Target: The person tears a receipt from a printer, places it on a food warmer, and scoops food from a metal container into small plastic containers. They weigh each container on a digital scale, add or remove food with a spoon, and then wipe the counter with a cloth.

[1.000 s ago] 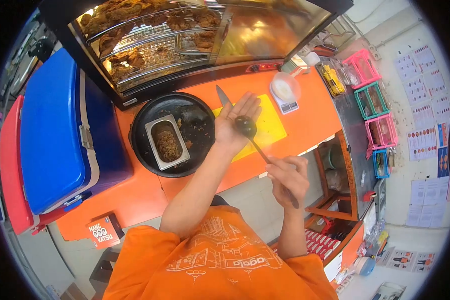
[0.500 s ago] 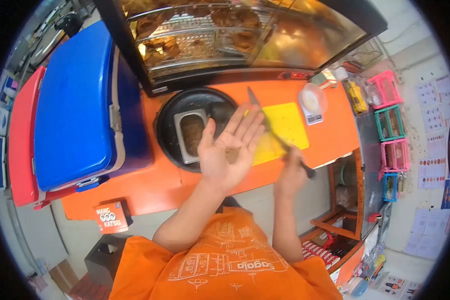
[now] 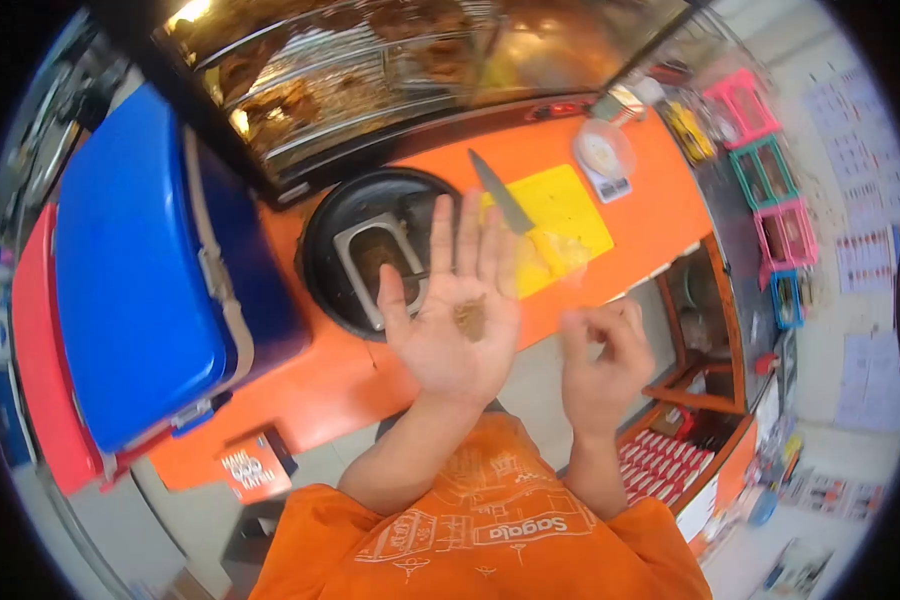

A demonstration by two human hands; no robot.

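Note:
My left hand (image 3: 455,320) is raised palm up with its fingers spread, and a small brown dab of food (image 3: 470,318) lies on the palm. It hovers over the front edge of the orange counter (image 3: 320,390), just in front of a round black pan (image 3: 335,225) that holds a metal tub (image 3: 375,262) of brown filling. My right hand (image 3: 602,362) is blurred, with curled fingers, off the counter's edge to the right; I see nothing in it. A knife (image 3: 500,193) lies across the yellow cutting board (image 3: 570,215).
A blue cooler (image 3: 130,270) and a red one (image 3: 40,360) stand at the left. A glass warmer (image 3: 370,70) with fried food fills the back. A small scale (image 3: 602,160) and coloured baskets (image 3: 770,170) sit to the right. A small orange box (image 3: 252,468) rests on the near corner.
The spoon seen in my right hand earlier is no longer visible. My right hand has drawn back off the yellow board toward me. My left hand has opened wider, palm up.

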